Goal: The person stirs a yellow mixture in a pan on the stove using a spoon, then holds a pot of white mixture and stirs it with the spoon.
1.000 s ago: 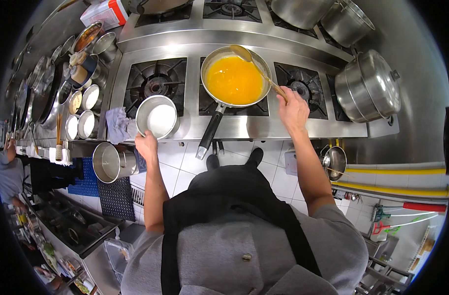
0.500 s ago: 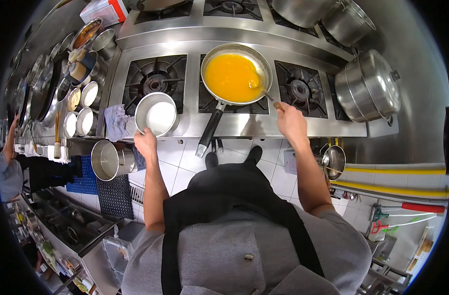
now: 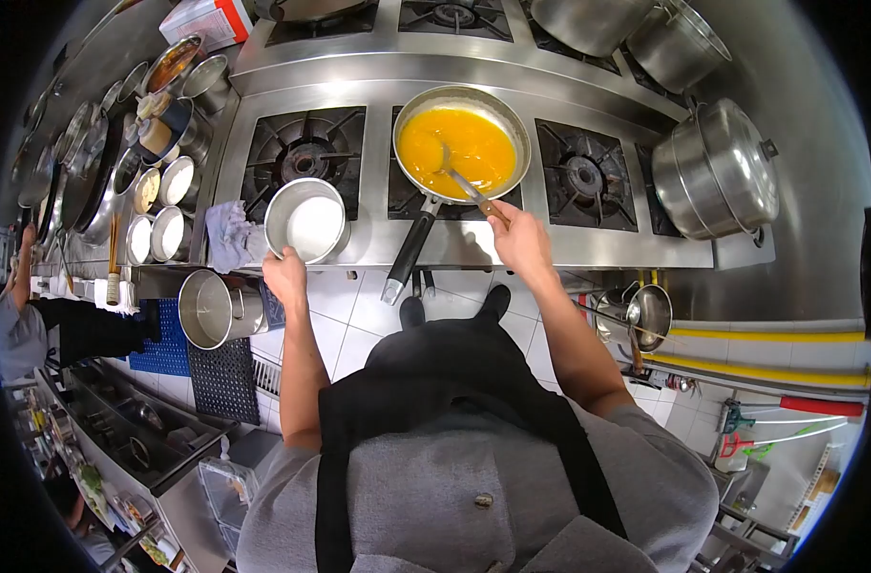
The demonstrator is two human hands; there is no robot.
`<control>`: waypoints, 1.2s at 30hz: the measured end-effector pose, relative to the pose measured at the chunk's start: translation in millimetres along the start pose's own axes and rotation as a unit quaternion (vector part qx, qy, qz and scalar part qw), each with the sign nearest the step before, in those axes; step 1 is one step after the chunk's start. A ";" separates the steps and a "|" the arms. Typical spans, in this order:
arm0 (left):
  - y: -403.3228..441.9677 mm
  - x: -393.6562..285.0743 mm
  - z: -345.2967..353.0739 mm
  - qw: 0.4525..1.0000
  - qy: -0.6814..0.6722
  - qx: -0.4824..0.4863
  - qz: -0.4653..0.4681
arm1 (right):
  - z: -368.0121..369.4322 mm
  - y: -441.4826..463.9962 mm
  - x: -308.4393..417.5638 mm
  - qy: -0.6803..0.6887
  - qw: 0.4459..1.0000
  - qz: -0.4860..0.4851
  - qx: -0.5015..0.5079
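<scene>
A frying pan (image 3: 432, 198) sits on the middle front burner, its black handle angled down toward me. Yellow-orange liquid (image 3: 473, 143), like beaten egg, covers its base. My right hand (image 3: 524, 243) is closed around the wooden handle of a metal utensil (image 3: 466, 186). Its head is partly sunk in the liquid, so whether it is a spoon or a spatula is unclear. My left hand (image 3: 285, 278) grips the near edge of a round metal pot (image 3: 277, 214) at the stove's front left. The inside of the pot looks bright white.
A crumpled grey cloth (image 3: 227, 236) lies left of the pot. Bare burners (image 3: 582, 173) flank the pan, and a large lidded steamer pot (image 3: 717, 172) stands at right. Several containers (image 3: 177, 181) line the left counter. A person (image 3: 20, 334) is at far left.
My right hand has moved left and slightly down, sweeping the utensil from the pan's right side to its middle. The liquid's surface looks more rippled. My left hand stays on the pot.
</scene>
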State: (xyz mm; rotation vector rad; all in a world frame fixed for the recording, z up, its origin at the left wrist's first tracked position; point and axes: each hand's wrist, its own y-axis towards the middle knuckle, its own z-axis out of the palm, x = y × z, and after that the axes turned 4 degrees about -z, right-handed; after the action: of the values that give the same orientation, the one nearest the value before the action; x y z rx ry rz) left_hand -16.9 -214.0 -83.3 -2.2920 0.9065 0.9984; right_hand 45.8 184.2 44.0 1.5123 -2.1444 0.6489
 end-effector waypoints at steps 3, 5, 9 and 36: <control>-0.2 -0.5 -0.4 1.000 0.004 0.002 -0.001 | -4.4 -13.9 6.7 -0.036 0.998 -0.042 -0.017; 2.0 2.5 1.6 1.000 0.009 -0.004 -0.004 | -10.6 -22.5 9.0 -0.070 0.992 -0.105 -0.012; 1.6 2.2 0.2 1.000 0.009 0.004 -0.008 | -26.2 -32.4 2.7 -0.108 0.984 -0.139 -0.019; 4.2 2.3 0.2 1.000 0.015 0.007 -0.020 | -68.5 14.6 -18.5 -0.348 0.937 -0.042 0.009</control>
State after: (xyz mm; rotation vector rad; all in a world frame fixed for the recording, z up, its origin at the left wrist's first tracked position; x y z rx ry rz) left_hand -18.8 -217.6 -85.8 -2.3103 0.8739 0.9393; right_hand 43.2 243.4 85.7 2.0494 -2.5370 0.0887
